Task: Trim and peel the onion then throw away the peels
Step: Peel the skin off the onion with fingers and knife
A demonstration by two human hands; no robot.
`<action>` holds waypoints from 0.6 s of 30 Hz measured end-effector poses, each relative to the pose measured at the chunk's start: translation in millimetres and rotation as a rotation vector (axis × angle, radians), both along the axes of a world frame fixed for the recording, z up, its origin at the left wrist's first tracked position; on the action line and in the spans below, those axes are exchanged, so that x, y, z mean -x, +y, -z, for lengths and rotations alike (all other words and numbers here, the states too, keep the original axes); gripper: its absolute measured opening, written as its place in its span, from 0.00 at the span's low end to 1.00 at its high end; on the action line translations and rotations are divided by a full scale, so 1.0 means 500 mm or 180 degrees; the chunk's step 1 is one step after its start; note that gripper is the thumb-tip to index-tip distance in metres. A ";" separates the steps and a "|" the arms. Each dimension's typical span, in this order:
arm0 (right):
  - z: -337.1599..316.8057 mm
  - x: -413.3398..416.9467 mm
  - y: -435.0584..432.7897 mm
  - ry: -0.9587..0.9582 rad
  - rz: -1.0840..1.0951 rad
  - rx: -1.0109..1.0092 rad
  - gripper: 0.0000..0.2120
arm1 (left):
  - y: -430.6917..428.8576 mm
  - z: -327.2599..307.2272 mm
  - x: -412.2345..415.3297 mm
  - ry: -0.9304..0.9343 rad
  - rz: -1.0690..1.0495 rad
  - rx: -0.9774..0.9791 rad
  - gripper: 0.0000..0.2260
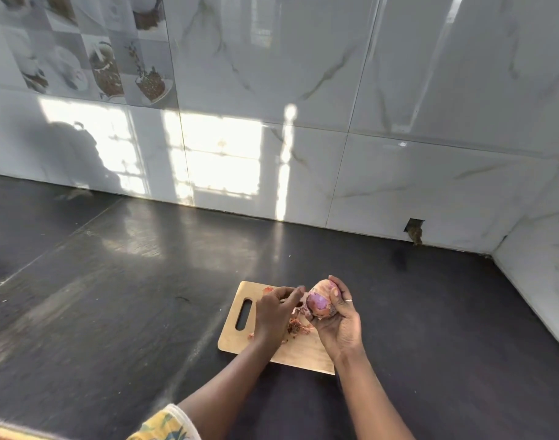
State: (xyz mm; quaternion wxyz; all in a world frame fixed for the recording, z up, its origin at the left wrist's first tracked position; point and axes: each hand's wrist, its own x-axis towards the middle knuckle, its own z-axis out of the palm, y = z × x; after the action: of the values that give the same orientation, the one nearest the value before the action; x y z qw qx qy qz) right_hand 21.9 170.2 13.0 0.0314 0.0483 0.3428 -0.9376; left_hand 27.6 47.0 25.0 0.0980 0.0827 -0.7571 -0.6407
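Red onion (319, 301) is off the wooden cutting board (236, 336), held up above its far right part in the right hand (338, 319). Right fingers wrap around the bulb from the right and behind; a ring shows on one finger. Bulb's long axis runs tilted, far end up and away, near end down toward the board; the exposed purple patch faces left, toward the left hand (276, 308). Left hand hovers just left of the onion, fingers loosely spread and reaching right, tips blurred, so can't tell if they pinch any skin. Loose peels (298, 327) lie on the board directly below the gap between the hands. Judgement: mid-peel, papery skin remains on the upper part. Left hand is the nearer one to strip it; right just needs to rotate the bulb.
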 end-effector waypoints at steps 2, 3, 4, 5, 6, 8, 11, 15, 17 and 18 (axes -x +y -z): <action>0.003 0.004 0.002 -0.0024 0.0065 0.0051 0.15 | -0.002 0.007 -0.003 -0.0062 -0.0145 0.0015 0.12; 0.005 0.005 0.003 -0.0042 0.0090 0.0085 0.13 | -0.003 0.010 -0.003 -0.0092 -0.0148 0.0082 0.13; 0.009 0.009 0.004 -0.0053 0.0106 0.0138 0.14 | -0.004 0.014 -0.002 -0.0119 -0.0063 0.0102 0.12; 0.010 0.010 0.005 -0.0060 0.0112 0.0171 0.19 | -0.004 0.014 -0.002 -0.0128 0.0088 0.0080 0.11; 0.010 0.010 0.005 -0.0056 0.0102 0.0168 0.24 | -0.003 0.013 -0.003 -0.0142 0.0255 0.0065 0.10; 0.010 0.009 0.005 -0.0019 0.0055 0.0156 0.28 | 0.000 0.012 -0.003 -0.0129 0.0545 0.0138 0.10; 0.007 0.007 0.001 0.0002 0.0041 0.0186 0.29 | 0.005 0.013 -0.002 -0.0076 0.0716 0.0376 0.07; 0.005 0.003 0.006 -0.0071 0.0093 0.0171 0.15 | 0.008 0.004 -0.002 -0.0037 0.0748 0.0498 0.04; 0.008 0.002 0.010 -0.0073 0.0127 0.0136 0.09 | 0.006 -0.001 -0.002 0.0030 0.0818 0.0532 0.04; 0.008 0.000 0.011 -0.0070 0.0127 0.0118 0.09 | 0.005 -0.003 -0.001 0.0044 0.0826 0.0513 0.04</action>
State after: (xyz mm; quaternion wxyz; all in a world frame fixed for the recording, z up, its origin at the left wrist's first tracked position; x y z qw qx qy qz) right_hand 21.8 175.4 8.8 0.0172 0.0648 0.3240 -0.9437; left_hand 28.1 49.6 26.4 0.0259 -0.0284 -0.8097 -0.5856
